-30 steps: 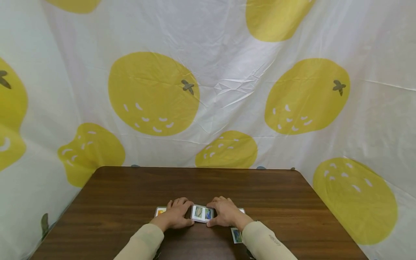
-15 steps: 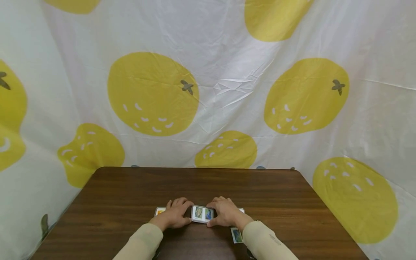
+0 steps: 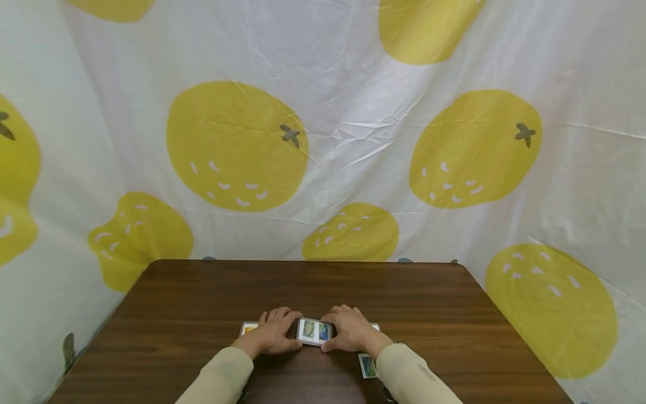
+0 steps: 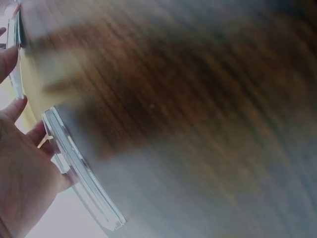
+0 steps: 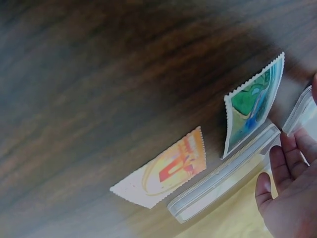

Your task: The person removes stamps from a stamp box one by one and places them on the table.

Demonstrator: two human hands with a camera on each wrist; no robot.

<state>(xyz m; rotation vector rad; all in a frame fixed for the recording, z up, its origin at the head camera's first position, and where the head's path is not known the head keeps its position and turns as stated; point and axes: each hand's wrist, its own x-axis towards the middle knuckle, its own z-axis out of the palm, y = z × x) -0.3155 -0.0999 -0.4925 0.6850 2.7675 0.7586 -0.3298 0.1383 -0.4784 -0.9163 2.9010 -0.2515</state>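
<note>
Near the table's front, both hands hold a clear plastic stamp case [image 3: 315, 331] by its two ends. Two stamps show inside it, one greenish, one blue-green. My left hand [image 3: 275, 334] grips the left end between thumb and fingers. On the right end, the thumb and fingers of my right hand [image 3: 348, 330] do the same. The left wrist view catches only a strip of the held case [image 4: 18, 82] at its edge. In the right wrist view, one corner of this case [image 5: 299, 111] shows by the fingertips.
Under the left hand lies another clear case [image 4: 81, 171]. A third clear case [image 5: 225, 173] lies below the right hand. Beside it are a loose orange stamp [image 5: 173, 171] and a loose green-blue stamp [image 5: 255, 104]. A fruit-print curtain [image 3: 353, 168] hangs behind the wooden table [image 3: 323, 283].
Both hands stay on the case in nearly the same place. The left thumb has shifted slightly away from the case's end and come back to it.
</note>
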